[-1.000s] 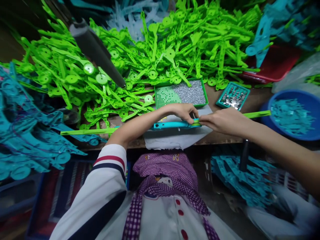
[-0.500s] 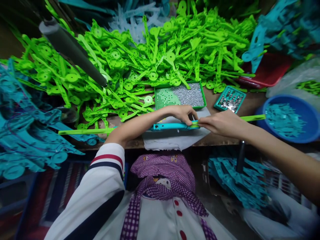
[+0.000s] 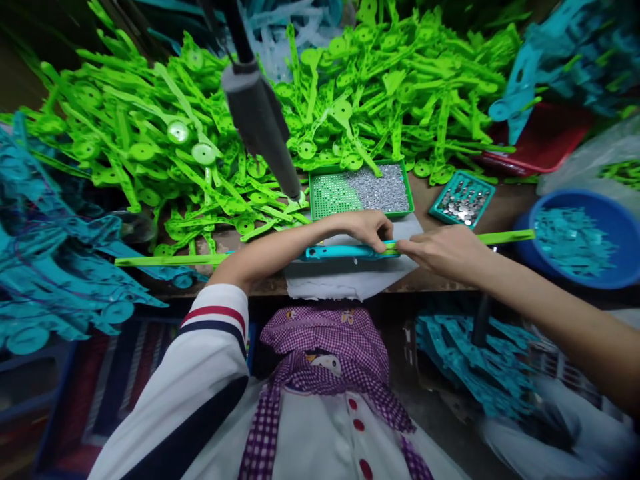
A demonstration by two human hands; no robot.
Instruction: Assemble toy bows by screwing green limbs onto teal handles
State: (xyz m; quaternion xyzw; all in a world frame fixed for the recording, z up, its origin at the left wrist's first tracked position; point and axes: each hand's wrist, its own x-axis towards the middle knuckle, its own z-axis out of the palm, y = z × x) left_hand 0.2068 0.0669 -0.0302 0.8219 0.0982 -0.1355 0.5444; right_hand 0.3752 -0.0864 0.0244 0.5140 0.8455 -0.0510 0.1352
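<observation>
Pinching one slim, smooth turquoise plastic bar [image 3: 337, 253] near its right end, the left hand [image 3: 369, 227] curved thumb and fingers from above; the right hand [image 3: 443, 250] had its fingers pressed together on one lime-green plastic piece [image 3: 391, 247] at that end. The bar's long axis ran left to right, nearly level, above one white sheet [image 3: 350, 285] near the tabletop's front edge. Two narrow lime-green plastic strips [image 3: 170, 261] roughly continued its line, one beyond each arm's outer side; the joins were hidden. Just beyond the left fingers sat one green rectangular tray [image 3: 411, 193] of tiny grey metal pieces [image 3: 377, 187], uncountable. Beyond the right fingers sat one teal tray [image 3: 486, 205] of shiny round discs [image 3: 463, 207]. One grey cylindrical tool [image 3: 263, 123] slanted down beyond the left forearm, before a heap of lime-green plastic parts [image 3: 345, 110].
</observation>
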